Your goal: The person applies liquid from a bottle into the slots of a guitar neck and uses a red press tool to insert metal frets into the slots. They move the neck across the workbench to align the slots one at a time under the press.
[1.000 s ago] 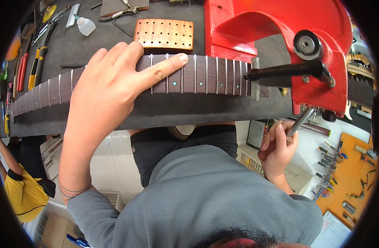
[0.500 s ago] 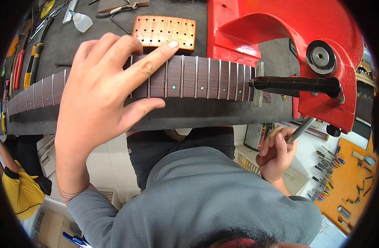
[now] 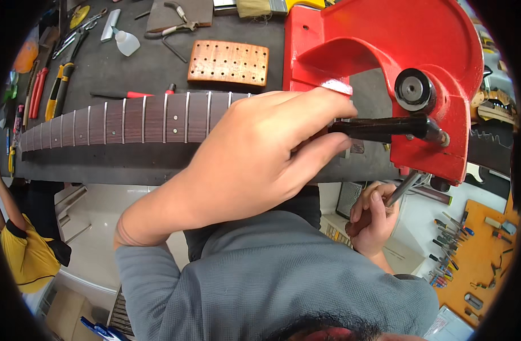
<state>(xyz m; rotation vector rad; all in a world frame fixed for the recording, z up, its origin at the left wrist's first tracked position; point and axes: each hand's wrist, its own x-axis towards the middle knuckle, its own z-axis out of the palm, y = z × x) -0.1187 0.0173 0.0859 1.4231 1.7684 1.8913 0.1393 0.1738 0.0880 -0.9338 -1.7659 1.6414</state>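
Note:
A dark wooden guitar neck [image 3: 115, 126] with metal frets and small dot inlays lies along the bench edge. My left hand [image 3: 254, 150] covers its right part, thumb on the near side and index finger on the far side; the other fingers are hidden. Their tips sit around the left end of a black handle [image 3: 385, 128] on a red bench press [image 3: 340, 54]. Below the press, my right hand [image 3: 377, 219] is closed round a metal lever rod [image 3: 405, 187].
Behind the neck rests a wooden block with rows of holes [image 3: 229, 62]. Pliers [image 3: 181, 23], a small white bottle [image 3: 126, 42] and a brush [image 3: 262, 7] lie farther back. Several hand tools [image 3: 59, 85] line the left side. A person in yellow [image 3: 30, 250] is at the left.
My left hand has moved right along the neck, from its middle to the end by the press. My right hand keeps its hold on the lever rod. The view has shifted slightly.

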